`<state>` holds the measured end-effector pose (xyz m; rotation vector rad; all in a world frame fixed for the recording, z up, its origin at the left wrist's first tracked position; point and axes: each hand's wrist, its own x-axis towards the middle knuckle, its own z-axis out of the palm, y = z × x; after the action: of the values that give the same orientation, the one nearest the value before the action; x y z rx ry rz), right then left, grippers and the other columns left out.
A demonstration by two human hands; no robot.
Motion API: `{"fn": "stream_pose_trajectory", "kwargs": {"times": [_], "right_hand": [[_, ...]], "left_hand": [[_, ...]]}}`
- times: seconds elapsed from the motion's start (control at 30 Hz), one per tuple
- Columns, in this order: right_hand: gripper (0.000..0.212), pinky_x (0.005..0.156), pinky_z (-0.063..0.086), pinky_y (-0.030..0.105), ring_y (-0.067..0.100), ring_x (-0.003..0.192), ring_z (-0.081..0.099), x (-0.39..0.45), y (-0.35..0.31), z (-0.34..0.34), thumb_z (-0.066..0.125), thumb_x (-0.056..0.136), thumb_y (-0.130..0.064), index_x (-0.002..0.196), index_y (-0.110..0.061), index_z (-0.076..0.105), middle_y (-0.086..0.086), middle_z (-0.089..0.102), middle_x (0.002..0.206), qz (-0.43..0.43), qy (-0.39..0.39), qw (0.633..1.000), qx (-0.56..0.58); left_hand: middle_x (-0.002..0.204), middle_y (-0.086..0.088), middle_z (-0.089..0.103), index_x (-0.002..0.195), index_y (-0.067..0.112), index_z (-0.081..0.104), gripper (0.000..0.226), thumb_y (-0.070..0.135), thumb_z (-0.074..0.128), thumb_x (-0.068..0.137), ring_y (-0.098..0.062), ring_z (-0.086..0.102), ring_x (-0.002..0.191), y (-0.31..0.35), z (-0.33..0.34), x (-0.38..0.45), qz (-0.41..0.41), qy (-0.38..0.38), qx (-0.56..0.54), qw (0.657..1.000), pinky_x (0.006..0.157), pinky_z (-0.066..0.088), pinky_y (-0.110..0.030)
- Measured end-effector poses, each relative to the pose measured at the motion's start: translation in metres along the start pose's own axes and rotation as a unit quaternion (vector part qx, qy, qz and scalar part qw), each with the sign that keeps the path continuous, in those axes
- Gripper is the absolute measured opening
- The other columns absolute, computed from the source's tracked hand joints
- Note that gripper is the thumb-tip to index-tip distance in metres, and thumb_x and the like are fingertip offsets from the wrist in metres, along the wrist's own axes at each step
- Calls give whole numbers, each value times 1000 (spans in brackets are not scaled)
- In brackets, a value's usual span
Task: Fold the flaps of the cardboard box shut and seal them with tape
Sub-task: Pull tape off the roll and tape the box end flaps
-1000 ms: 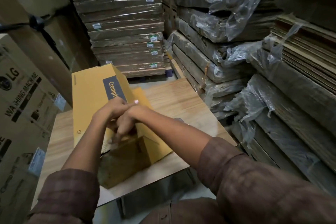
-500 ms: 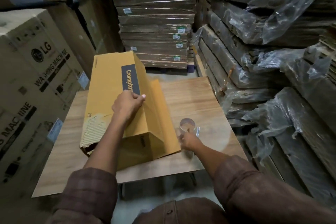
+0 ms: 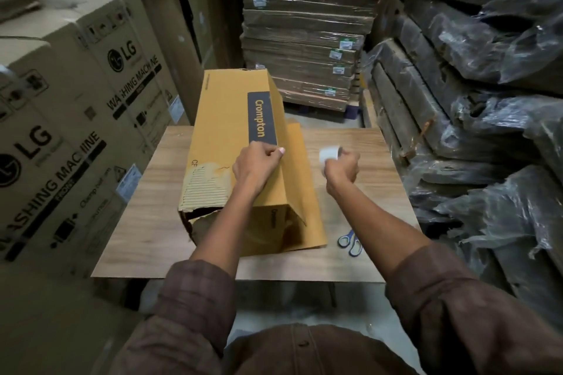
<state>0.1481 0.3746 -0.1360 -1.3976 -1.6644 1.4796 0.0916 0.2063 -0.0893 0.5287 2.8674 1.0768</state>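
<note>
One box (image 3: 231, 143), one tape roll (image 3: 329, 154) — two hands (image 3: 256, 166)

The box (image 3: 231, 143) lies on the table (image 3: 152, 222), scissors (image 3: 350, 242) to its right.

- box (image 3: 231, 131): mustard yellow; dark navy band (image 3: 262, 122) with yellow lettering; torn patch (image 3: 204, 189) near the front shows pale ribbed corrugation.
- table (image 3: 158, 222): light brown wood grain.
- scissors (image 3: 350, 242): blue handles.
- tape roll (image 3: 329, 154): whitish, translucent.
- sleeves (image 3: 195, 313): brown, faint plaid check.
- cartons (image 3: 76, 106) at left: plain brown, black print.
- flat stacks (image 3: 304, 24) behind: brown, small white-green labels.
- plastic wrap (image 3: 502, 39) at right: grey, glossy.
</note>
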Motion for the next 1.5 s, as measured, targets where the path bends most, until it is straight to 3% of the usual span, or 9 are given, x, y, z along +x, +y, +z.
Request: {"fn": "stream_pose_trajectory", "kwargs": {"times": [0.17,0.27,0.4,0.5,0.6,0.73,0.87,1.03,1.5], "right_hand": [[42,58,48,14,10,82,67,-38,-74,20,73,82,-2,121,-14,63,0,71,100,-109,-98,979,140],[30,54,49,17,7,74,69,-79,-99,36,71,83,1,110,-11,68,1,74,91,-133,-164,957,198],[32,67,58,26,11,83,72,-127,-91,67,72,82,4,107,-16,69,1,76,94,-132,-211,932,264],[31,56,49,19,9,72,67,-156,-67,88,71,81,8,99,-18,68,3,74,89,-112,-247,924,270],[29,52,50,21,15,67,65,-197,-47,113,67,81,13,102,-6,66,6,71,83,-64,-293,919,255],[29,56,52,24,19,71,64,-188,-30,112,67,80,14,103,-3,66,12,69,86,-91,-285,930,213],[26,56,53,25,19,67,64,-188,-25,110,65,82,16,97,-5,65,9,68,79,-117,-278,930,210],[18,70,53,37,25,77,65,-189,-16,116,69,76,-5,93,-12,70,10,70,83,-198,-260,930,168],[24,64,49,44,23,69,59,-183,-10,125,65,79,-37,82,-13,68,8,68,77,-319,-258,910,57]], "left_hand": [[113,10,75,113,36,76,33,53,56,93,-17,66,104,-13,-5,-1,17,-28,-32,999,85,54,-34],[100,6,78,106,25,80,26,39,62,94,-13,69,90,-23,-9,-4,14,-73,-202,977,79,56,-33],[92,-8,78,95,8,76,11,10,66,93,-21,72,80,-44,-39,-12,-121,55,-538,832,67,58,-33],[87,-11,76,92,13,67,11,7,58,94,-25,70,76,-76,-81,-6,-195,191,-611,743,56,54,-29],[100,-8,75,103,18,63,12,27,63,95,-21,73,93,-125,-125,2,-173,203,-569,778,74,58,-35],[123,0,63,123,25,56,65,70,68,77,-19,62,113,-124,-115,3,-104,65,-479,869,98,53,-46],[136,-1,54,144,17,44,81,52,79,80,-16,53,124,-120,-109,5,-47,-25,-400,915,105,49,-36],[121,-2,66,129,20,58,72,42,88,67,-17,64,110,-129,-104,13,-33,-29,-387,921,96,56,-43],[121,10,60,112,39,61,43,41,84,75,-11,59,114,-133,-113,-6,9,47,-406,913,93,57,-37]]}}
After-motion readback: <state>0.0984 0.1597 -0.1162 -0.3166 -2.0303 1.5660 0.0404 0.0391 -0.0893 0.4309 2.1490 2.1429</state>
